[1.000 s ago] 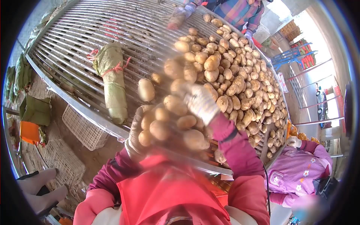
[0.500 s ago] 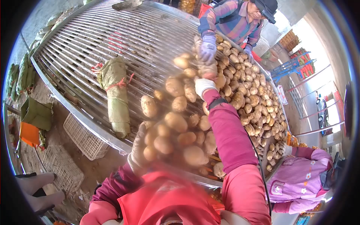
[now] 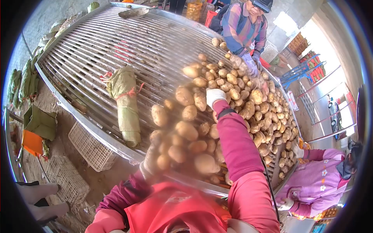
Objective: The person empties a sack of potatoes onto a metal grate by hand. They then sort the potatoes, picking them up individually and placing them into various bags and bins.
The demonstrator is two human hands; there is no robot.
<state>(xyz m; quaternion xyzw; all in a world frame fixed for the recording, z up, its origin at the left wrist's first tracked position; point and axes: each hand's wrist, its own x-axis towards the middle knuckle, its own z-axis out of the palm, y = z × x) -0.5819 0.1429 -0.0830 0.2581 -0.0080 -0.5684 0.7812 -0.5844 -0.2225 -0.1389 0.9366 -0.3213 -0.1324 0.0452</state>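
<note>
Many potatoes point(image 3: 186, 131) lie on a slatted metal grading table point(image 3: 90, 50), heaped most thickly toward the right. My right hand point(image 3: 215, 97), in a white glove, reaches over the middle of the heap and touches potatoes there. Its fingers are hidden under the back of the hand. Gloved and hazy behind a smear in the view, my left hand point(image 3: 149, 160) rests beside the potatoes at the near edge, fingers apparently stretched along them. A rolled green woven sack point(image 3: 126, 105), tied with red string, lies on the slats left of the potatoes.
Across the table a co-worker in a plaid shirt point(image 3: 243, 29) has gloved hands at the heap. Another in a purple checked smock point(image 3: 316, 180) stands at the right end. Plastic crates point(image 3: 91, 145) sit on the floor at left. A metal scoop-like piece point(image 3: 133, 13) lies at the far edge.
My right hand has drawn slightly back toward me. The far co-worker's hands have moved right, away from mine, uncovering potatoes. My left hand stays by the near potatoes.
</note>
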